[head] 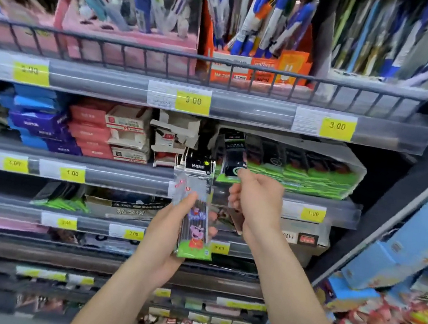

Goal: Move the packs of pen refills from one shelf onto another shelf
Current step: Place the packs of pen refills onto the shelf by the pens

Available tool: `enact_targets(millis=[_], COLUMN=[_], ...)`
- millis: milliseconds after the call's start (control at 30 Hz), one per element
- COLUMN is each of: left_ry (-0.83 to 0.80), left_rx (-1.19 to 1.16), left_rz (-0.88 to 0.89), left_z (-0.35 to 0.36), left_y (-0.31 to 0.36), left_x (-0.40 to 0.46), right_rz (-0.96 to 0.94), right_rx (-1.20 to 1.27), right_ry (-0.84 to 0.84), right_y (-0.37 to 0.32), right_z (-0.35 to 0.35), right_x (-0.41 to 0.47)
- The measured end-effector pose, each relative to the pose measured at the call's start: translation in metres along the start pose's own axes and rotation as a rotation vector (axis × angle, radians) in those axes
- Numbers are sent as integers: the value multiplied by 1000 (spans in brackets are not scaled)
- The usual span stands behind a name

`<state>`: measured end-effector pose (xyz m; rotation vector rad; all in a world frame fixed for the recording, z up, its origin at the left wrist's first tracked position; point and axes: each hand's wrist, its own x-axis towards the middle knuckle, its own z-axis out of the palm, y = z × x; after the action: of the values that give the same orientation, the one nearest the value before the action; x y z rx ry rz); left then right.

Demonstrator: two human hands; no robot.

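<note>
My left hand [165, 235] grips a small stack of clear refill packs [195, 203] with black headers and a pink cartoon pig on a green base, held upright in front of the middle shelf's edge. My right hand [256, 198] pinches the lower end of another black-and-green refill pack [233, 153], which sticks up at the front of the middle shelf [127, 176]. A row of similar green-bottomed packs [303, 169] lies in a clear tray on that shelf, to the right of the pinched pack.
Red, blue and white boxes [84, 128] fill the middle shelf's left side. Above, a wire-railed shelf [220, 76] holds pens in display boxes. Lower shelves carry more packs [63, 199] and a cardboard box [122, 208]. Blue cartons [400, 245] and toys stand at the right.
</note>
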<state>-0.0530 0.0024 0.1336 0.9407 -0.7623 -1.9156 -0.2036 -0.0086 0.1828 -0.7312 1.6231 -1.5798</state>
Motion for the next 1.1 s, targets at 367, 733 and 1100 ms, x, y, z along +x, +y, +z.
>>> enact_targets(millis=[367, 733, 1100], left_ry=[79, 32, 14], left_rx=[-40, -123, -20], left_rz=[75, 113, 146], left_z=[13, 17, 31], left_y=[-13, -14, 5], left_x=[-10, -23, -22], right_rz=[291, 222, 28], right_rx=[460, 583, -38], right_ry=[-101, -153, -551], right_y=[-5, 2, -3], right_z=[8, 1, -61], right_x=[19, 13, -47])
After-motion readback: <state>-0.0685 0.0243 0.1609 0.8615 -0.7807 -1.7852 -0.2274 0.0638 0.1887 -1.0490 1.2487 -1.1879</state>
